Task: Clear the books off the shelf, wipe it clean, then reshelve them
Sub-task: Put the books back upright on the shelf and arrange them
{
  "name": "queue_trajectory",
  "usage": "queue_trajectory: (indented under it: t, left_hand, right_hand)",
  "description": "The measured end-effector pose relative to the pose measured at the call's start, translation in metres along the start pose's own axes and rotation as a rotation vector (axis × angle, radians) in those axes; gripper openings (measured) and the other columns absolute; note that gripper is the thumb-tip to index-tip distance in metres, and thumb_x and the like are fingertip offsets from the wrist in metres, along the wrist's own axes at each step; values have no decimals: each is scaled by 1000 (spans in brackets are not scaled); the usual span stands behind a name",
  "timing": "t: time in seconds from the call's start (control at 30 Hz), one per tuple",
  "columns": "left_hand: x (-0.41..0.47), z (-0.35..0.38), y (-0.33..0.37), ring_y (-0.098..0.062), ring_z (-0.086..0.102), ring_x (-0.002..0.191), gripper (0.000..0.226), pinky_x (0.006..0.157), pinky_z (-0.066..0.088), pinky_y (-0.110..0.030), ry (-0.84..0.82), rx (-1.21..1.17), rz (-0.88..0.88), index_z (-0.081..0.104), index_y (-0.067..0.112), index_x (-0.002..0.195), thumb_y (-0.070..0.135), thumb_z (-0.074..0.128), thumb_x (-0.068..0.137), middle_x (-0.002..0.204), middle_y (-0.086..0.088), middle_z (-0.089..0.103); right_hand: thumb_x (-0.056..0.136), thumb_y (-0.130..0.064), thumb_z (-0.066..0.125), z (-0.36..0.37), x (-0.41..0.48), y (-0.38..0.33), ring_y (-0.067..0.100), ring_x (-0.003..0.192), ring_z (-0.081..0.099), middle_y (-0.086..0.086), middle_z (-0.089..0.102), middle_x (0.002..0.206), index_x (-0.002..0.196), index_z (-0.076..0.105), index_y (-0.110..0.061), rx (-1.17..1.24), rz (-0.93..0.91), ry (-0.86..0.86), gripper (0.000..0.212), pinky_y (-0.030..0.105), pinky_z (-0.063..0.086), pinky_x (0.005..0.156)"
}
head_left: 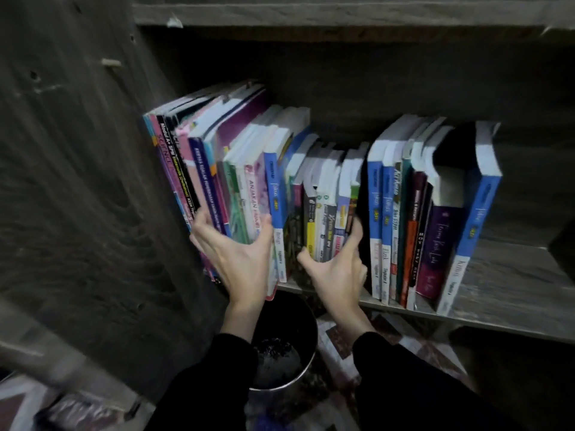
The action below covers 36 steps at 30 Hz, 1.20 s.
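Note:
A row of upright books fills the grey wooden shelf [513, 287]. My left hand [239, 256] grips a bundle of tall books [217, 157] at the row's left end, thumb on the pink and white spines, fingers behind the black one. The bundle tilts left and its bottom juts past the shelf edge. My right hand [339, 269] grips a cluster of shorter books [326, 213] in the middle, thumb on their spines and fingers in the dark gap to their right. Further right stand blue, teal, orange and purple books [435, 219].
The cabinet's side panel [87, 181] rises at the left and an upper shelf board [342, 14] runs overhead. A dark round bin [298, 318] with a metal rim stands on the floor below my hands. A patterned floor covering [435, 353] lies under the shelf.

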<state>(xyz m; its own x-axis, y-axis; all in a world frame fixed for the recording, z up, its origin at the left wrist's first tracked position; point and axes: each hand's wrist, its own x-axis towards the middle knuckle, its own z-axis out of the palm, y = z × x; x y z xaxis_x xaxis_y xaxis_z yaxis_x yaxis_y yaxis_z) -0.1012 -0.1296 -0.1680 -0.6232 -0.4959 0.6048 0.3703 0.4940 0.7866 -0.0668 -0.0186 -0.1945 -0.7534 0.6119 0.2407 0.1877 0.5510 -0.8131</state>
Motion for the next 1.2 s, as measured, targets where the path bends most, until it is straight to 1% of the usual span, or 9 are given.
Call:
queue_trajectory:
  t: [0.07,0.3,0.43,0.57,0.7,0.83,0.97,1.07,1.2]
  left_hand:
    - [3,-2,-5,-30,35,115,86,106,28,-52,35,60,37,35,-12,130,31,81,72,121,-27,46]
    - [1,4,-16,-37,20,136,97,111,22,-48,76,340,213,10,-11,142,55,56,89,146,-33,23]
    - [-24,7,-25,-45,3,139,93,116,9,-53,-65,357,269,-13,-3,146,52,41,95,148,-37,6]
    - [-18,19,-27,-49,4,136,91,111,6,-59,-95,414,214,3,-7,144,60,35,92,145,-43,13]
    - [-11,22,-30,-49,2,136,94,110,1,-56,-168,458,223,4,-9,143,64,32,90,145,-44,13]
    - [-18,16,-19,-48,5,140,95,113,4,-54,-145,424,144,2,-5,146,52,51,87,150,-38,8]
    - [-59,13,31,-32,8,142,76,116,3,-40,-197,110,265,15,11,148,40,52,88,154,-16,8]
    - [-89,32,59,-24,25,132,67,111,12,-21,-312,-72,262,29,15,142,41,57,87,144,-5,25]
    - [-110,60,77,-17,31,131,85,108,30,-25,-519,-134,68,21,17,148,56,57,83,140,3,23]
  right_hand:
    - [75,-43,72,4,3,-1,38,114,53,15,55,129,151,8,-21,-7,-40,-70,102,44,37,98]
    - [88,-42,64,14,-19,-2,27,145,13,14,10,158,151,-6,-30,226,-76,-152,95,44,19,116]
    - [93,-23,56,12,-51,4,19,140,30,5,29,152,148,19,-35,347,-203,43,67,41,31,113]
    - [92,-25,48,3,-55,23,-9,121,38,-24,43,126,137,34,-37,329,-245,117,49,28,35,101]
    - [93,-26,47,-17,-54,28,-7,116,42,-18,49,120,133,42,-33,332,-314,138,40,9,29,96]
    - [94,-26,46,-62,-33,32,14,109,45,4,55,117,126,54,-8,260,-437,412,38,21,33,95]
    - [94,-35,44,-114,29,71,33,119,42,22,50,125,132,50,-7,227,-20,677,48,36,25,101]
    - [97,-45,43,-132,86,131,37,130,37,22,46,139,138,47,-16,229,472,340,50,41,24,111]
    - [97,-55,29,-120,119,163,35,140,27,7,37,152,147,32,-23,146,404,-16,60,46,5,118]
